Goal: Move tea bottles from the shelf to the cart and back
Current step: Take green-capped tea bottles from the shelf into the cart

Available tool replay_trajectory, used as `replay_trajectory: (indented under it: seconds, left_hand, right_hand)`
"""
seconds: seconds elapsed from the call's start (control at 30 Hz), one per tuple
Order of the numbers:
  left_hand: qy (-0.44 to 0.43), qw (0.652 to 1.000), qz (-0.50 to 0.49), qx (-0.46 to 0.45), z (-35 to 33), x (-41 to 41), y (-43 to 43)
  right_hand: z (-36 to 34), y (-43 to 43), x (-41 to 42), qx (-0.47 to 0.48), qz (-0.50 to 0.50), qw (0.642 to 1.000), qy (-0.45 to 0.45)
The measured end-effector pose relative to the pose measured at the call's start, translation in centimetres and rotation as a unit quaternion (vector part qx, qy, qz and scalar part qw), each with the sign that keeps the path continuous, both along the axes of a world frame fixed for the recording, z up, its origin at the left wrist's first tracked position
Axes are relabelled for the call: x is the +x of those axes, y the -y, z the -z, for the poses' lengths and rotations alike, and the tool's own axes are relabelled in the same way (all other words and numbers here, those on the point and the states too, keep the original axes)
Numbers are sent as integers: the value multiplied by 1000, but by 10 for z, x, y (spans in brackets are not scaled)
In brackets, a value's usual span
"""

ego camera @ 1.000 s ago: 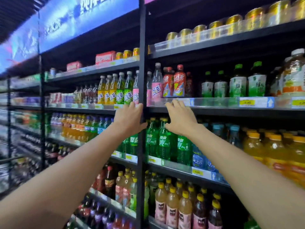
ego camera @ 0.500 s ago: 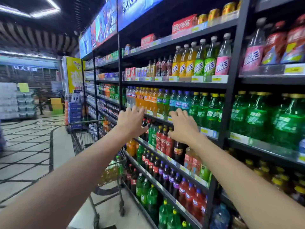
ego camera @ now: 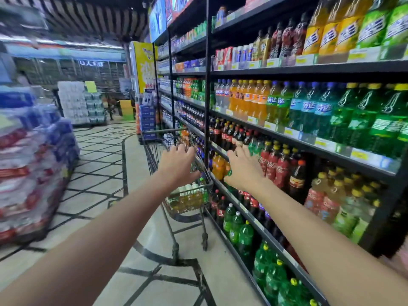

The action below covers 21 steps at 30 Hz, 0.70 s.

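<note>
We are holding both bare arms stretched out ahead, forearms nearly level, the backs of the hands facing up. The left grip (ego camera: pixel 176 166) is hanging over the near end of the cart (ego camera: pixel 154 157), fingers spread and lightly bent, released and grasping nothing. Its thumb is sitting close by the wire rim, and we cannot tell whether it is touching. The right grip (ego camera: pixel 245 171) is hovering just beside the cart, in front of the cola (ego camera: pixel 273 168) row on the shelf (ego camera: pixel 309 69), fingers fanned apart, likewise released and carrying nothing. The bottles (ego camera: pixel 187 195), pale-capped with yellow liquid, are standing inside the cart's basket, below the left grip. The cart is standing on the tiled floor (ego camera: pixel 99 164), close against the shelf. Across the aisle, wrapped packs (ego camera: pixel 33 164) are sitting stacked, blurred
</note>
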<state>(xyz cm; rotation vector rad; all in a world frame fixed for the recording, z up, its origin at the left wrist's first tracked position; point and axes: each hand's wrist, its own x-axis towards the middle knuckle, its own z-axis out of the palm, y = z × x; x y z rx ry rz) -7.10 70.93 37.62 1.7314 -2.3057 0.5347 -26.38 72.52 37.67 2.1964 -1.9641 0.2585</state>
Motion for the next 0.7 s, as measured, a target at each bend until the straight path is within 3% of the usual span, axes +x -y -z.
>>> replay_trajectory:
  seconds: [0.7]
  left_hand:
    - [-7, 990, -100, 95, 95, 37, 222]
  right_hand:
    - [110, 265, 29, 106, -70, 992, 18]
